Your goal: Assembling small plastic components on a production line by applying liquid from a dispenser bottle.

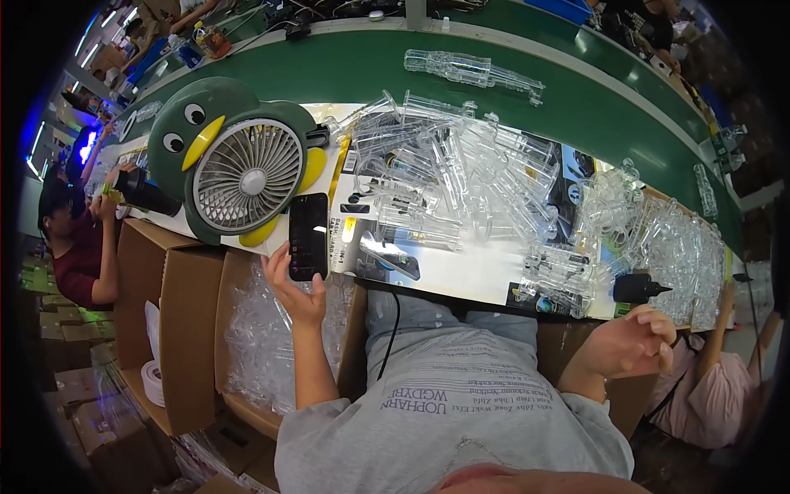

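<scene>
My left hand (299, 298) is at the lower end of a black smartphone (309, 235), its fingers along the left edge and the thumb at the bottom. The phone stands near the table's front edge, beside a dark green penguin-shaped fan (251, 177). My right hand (632, 342) hovers off the table's front edge, fingers loosely bent and apart, nothing visible in it. Just above it lies a small black bottle with a pointed nozzle (638, 288). Clear plastic tube-like parts (494, 177) are heaped in front of me, with more bundled parts (675, 247) to the right.
A separate clear tube part (473, 69) lies farther back on the green table (354, 74). Below the table at left stand cardboard boxes (191, 329), one holding clear plastic pieces (267, 346). A tape roll (154, 383) sits there too. A co-worker (78, 247) sits at far left.
</scene>
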The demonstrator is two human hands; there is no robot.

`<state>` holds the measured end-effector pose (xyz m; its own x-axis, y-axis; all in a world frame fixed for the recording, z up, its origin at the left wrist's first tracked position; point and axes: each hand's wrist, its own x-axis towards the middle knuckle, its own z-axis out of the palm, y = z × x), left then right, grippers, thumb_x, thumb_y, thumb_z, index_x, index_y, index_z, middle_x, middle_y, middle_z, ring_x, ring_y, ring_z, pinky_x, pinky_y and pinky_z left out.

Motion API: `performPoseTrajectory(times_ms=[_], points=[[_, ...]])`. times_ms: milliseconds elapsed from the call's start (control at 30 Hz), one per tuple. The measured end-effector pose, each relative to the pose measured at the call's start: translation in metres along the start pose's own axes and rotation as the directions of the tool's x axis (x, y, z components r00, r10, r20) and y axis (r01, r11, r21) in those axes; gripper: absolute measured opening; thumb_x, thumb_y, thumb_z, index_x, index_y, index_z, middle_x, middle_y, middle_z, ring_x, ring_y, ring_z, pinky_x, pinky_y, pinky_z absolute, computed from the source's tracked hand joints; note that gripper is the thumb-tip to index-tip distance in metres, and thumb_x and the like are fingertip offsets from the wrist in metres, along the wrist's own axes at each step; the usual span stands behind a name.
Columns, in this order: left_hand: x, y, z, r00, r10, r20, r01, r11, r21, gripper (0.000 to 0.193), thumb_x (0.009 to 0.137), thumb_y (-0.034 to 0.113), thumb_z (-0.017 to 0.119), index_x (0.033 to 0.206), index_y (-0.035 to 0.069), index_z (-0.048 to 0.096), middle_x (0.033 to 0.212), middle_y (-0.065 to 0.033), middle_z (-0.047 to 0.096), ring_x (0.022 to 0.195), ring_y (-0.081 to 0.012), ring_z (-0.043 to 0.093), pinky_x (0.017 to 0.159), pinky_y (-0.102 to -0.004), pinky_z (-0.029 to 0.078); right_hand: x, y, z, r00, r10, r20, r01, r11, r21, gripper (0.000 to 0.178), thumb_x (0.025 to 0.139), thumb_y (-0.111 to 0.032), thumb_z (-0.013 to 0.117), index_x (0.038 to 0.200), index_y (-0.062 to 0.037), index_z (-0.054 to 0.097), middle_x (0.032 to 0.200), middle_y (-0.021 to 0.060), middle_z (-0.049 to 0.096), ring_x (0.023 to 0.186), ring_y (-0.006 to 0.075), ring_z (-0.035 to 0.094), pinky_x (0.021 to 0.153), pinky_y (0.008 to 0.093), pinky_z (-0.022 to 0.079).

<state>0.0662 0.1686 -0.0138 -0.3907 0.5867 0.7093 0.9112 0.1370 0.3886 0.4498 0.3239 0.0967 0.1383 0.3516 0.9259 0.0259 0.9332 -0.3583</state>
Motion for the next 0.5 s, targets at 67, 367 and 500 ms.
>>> performPoseTrajectory(times_ms=[67,367,500], points=[[0.000,0.004,-0.001,0.998,0.007,-0.060,-0.009,1.000,-0.022,0.042,0.083,0.029,0.053,0.113,0.004,0.037,0.115,-0.0208,0.050,0.111,-0.0351,0.046,0.104,-0.0542,0.021,0.000,0.001,0.000,1.000,0.023,0.000,-0.023,1.000,0.002,0.028,0.089,-0.024,0.052,0.114,-0.0153,0.042,0.104,0.0097,0.046,0.086,0.0209,0.044,0.069,0.0310,0.039],[0.006,0.060,0.043,0.977,0.165,-0.135,-0.207,0.891,-0.405,0.028,0.088,0.018,0.043,0.109,0.001,0.039,0.108,-0.0199,0.049,0.097,-0.0298,0.051,0.092,-0.0456,0.038,-0.004,0.007,0.013,0.890,0.360,0.280,-0.300,0.925,-0.236,0.026,0.078,0.004,0.054,0.102,-0.0005,0.046,0.094,0.0142,0.049,0.078,0.0183,0.049,0.067,0.0269,0.044],[0.016,0.079,0.058,0.991,0.017,-0.133,-0.076,0.889,-0.451,0.026,0.084,0.013,0.050,0.106,0.002,0.041,0.106,-0.0187,0.051,0.098,-0.0301,0.050,0.091,-0.0431,0.038,0.001,0.014,0.013,0.847,0.379,0.372,-0.218,0.887,-0.408,0.024,0.074,0.008,0.056,0.097,0.0017,0.053,0.091,0.0132,0.055,0.078,0.0184,0.053,0.071,0.0285,0.044]])
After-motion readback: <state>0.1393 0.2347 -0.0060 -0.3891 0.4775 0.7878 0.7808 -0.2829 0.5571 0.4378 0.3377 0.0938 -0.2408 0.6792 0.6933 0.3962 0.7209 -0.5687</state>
